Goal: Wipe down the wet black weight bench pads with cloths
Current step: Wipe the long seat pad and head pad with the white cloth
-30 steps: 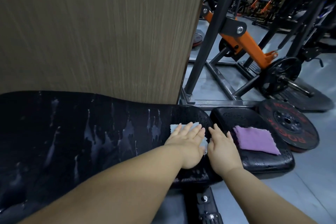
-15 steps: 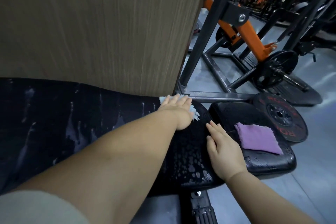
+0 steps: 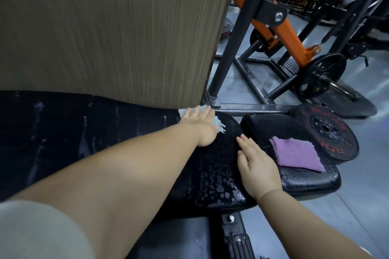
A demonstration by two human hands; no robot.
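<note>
In the head view, we see the left hand (image 3: 200, 126) at the centre of the frame. Its fingers are straight and together, and the palm presses a pale blue cloth (image 3: 220, 128) flat onto the far edge of the long back pad (image 3: 84, 132), right under the lower corner of the wood-grain panel (image 3: 105, 27). The right hand (image 3: 256, 166) lies flat too, fingers straight, holding nothing. It rests on the right end of the same pad, just beside the gap to the seat pad (image 3: 305, 183).

The back pad's long axis runs left to right across the frame. From the cloth, beaded water lies toward the lower centre, between the two hands, and pale streaks trail off to the left. We judge that the coming stroke has to pull down or left from here. A purple cloth (image 3: 296, 153) lies loose on the seat pad, near the right hand but not touching it, so that hand is much the nearer to it.

Most of the blue cloth is hidden under the palm. The left forearm covers the near part of the back pad, and the pad's left end is cut off by the frame. In the dim left we cannot tell wet from dry.
</note>
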